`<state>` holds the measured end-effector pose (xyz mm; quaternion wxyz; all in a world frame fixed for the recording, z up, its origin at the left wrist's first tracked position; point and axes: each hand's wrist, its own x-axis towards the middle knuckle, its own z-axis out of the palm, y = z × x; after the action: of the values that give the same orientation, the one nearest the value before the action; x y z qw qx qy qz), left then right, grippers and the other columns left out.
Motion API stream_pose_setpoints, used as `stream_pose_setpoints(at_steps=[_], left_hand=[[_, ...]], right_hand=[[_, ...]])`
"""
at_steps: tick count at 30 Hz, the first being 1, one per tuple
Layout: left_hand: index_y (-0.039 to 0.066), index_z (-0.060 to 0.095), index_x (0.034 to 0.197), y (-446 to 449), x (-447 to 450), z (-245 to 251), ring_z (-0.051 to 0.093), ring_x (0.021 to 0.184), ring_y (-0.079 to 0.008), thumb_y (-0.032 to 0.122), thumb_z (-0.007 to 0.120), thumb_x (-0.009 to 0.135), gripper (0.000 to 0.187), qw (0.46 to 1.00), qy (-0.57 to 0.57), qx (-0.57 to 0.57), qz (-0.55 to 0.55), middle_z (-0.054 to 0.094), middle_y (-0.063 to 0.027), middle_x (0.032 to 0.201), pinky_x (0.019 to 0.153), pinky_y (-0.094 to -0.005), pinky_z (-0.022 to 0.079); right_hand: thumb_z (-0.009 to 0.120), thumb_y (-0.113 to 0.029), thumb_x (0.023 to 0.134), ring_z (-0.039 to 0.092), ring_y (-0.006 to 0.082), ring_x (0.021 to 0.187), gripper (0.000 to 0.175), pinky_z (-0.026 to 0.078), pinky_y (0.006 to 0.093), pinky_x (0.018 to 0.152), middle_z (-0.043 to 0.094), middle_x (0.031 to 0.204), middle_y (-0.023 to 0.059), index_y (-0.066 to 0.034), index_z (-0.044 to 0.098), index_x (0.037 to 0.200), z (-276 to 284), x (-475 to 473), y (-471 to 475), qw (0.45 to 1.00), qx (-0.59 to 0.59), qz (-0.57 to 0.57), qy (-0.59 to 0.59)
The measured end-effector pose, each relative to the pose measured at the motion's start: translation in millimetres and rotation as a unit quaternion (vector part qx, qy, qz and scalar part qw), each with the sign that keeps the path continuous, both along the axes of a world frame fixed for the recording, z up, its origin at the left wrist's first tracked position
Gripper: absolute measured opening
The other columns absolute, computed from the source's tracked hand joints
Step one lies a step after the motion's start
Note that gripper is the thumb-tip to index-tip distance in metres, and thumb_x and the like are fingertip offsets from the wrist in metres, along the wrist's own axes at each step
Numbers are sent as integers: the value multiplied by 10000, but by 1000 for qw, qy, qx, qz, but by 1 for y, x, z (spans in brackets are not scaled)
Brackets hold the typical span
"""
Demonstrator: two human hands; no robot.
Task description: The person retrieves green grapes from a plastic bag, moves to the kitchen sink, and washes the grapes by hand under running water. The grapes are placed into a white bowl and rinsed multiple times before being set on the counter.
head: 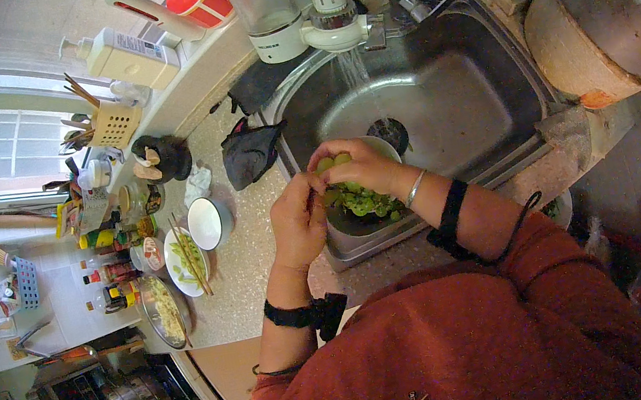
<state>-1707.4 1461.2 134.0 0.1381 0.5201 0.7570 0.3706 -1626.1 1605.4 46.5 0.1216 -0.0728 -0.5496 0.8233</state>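
Note:
My right hand (362, 161) curls around a few round green grapes (333, 163) over the near left corner of the sink. Against its fingertips, my left hand (298, 219) has its fingers bent together; whatever lies between them is hidden. Beneath both hands, more green grapes and stems (366, 202) fill the near part of a bowl (384, 145), whose pale rim shows past my right hand. The bowl sits inside the steel sink (448, 89), partly covered by my hands.
Water runs from the faucet (334, 32) near the drain (389, 134). A large pot (578, 30) stands right of the sink. Leftward on the counter are a black cloth (252, 151), a white bowl (210, 223), a plate with chopsticks (187, 260) and a metal basin (166, 311).

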Motion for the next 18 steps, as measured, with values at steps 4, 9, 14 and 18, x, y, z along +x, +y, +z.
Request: stream_pose_setpoints(at_steps=[4,9,14,18], left_hand=[[67,525,874,-1,6,-5,601,734,-365,-73,558,769,178,999,34,-17,15,584,-147,805,628,-361,483],[67,515,853,-3,10,-12,587,720,-361,-70,569,741,185,998,54,-13,10,547,-137,771,622,-369,478],[63,511,857,-5,14,-15,583,717,-356,-73,565,736,190,998,69,-5,-7,546,-133,780,619,-367,477],[59,508,867,-10,19,-20,588,732,-361,-68,560,739,188,998,66,1,-19,555,-135,801,626,-375,483]], right_hand=[[636,-73,799,593,99,877,213,479,246,791,634,928,9,-37,631,1009,-6,-2,-2,999,-34,-5,-4],[642,-58,796,597,98,868,190,477,247,769,634,885,2,-48,637,986,-18,-7,-7,997,-75,1,-20],[640,-115,812,581,98,810,163,464,260,705,627,849,6,-77,647,970,-39,-15,-10,992,-34,-108,-60],[649,-193,818,552,101,758,181,446,249,672,620,848,1,-115,658,981,-58,-12,6,971,-56,-135,-191]])
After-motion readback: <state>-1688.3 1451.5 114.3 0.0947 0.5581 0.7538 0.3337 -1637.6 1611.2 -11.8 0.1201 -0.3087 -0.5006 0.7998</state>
